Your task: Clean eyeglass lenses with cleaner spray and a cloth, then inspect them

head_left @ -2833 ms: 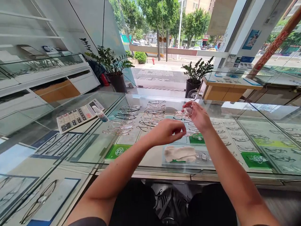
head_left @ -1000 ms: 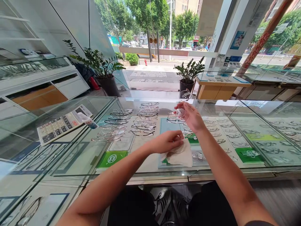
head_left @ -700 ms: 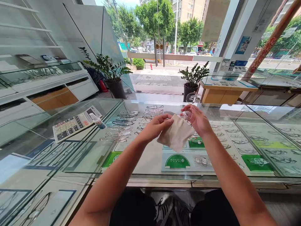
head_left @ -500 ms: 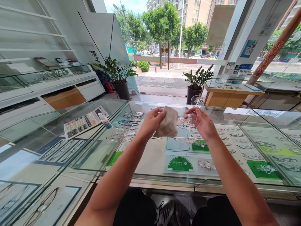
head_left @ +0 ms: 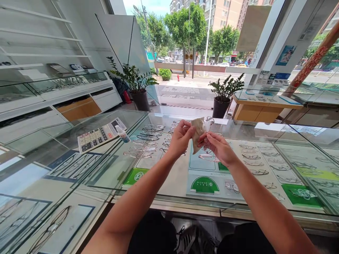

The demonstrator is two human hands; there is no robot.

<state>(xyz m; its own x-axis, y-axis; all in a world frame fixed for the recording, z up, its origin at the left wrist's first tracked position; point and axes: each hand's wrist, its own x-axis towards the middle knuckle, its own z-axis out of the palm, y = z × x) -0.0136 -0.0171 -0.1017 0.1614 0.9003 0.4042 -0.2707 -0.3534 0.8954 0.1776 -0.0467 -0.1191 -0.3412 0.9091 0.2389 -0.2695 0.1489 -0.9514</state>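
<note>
My left hand pinches a beige cleaning cloth that hangs down above the glass counter. Close beside it, my right hand grips a thin-rimmed pair of glasses. One clear lens of the pair rises above my right fingers, against the cloth's right edge. The rest of the frame is partly hidden by the fingers and cloth. Under both hands, rows of eyeglass frames lie inside the glass display counter.
On the left of the counter top lie a calculator and a small white-capped bottle. A green sign stands inside the case. Two potted plants are on the floor beyond the counter, before the glass doors.
My right hand has moved left with the glasses, bringing them against the cloth. The cloth, spread flat before, is now folded narrower. The view has shifted slightly.
</note>
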